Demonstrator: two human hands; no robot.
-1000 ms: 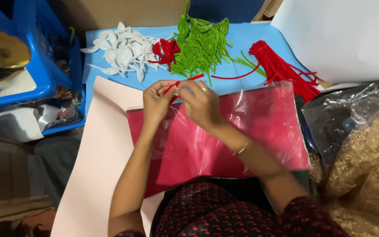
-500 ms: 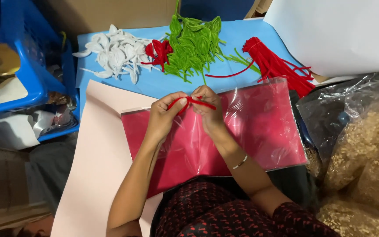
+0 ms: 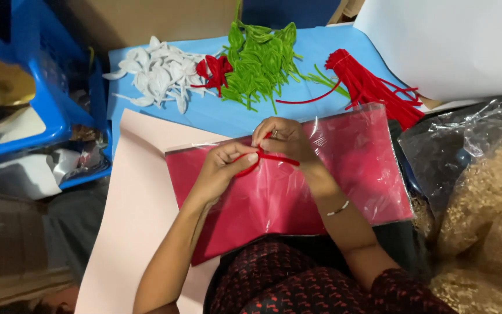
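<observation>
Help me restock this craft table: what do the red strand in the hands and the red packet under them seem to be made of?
The red strand, pinched by the left hand and right hand, looks like a fuzzy, matte chenille stem, probably wire-cored: it holds a bend. The red packet appears to be paper or felt sheets in clear glossy plastic film, judging by its wrinkles and glare.

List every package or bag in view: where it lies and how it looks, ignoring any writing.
Clear plastic packet of red sheets: across the lap, under both hands; flat, glossy.
Clear plastic bag of tan shavings: right edge; bulky, crinkled.
No labels, signs or screens show.
</observation>
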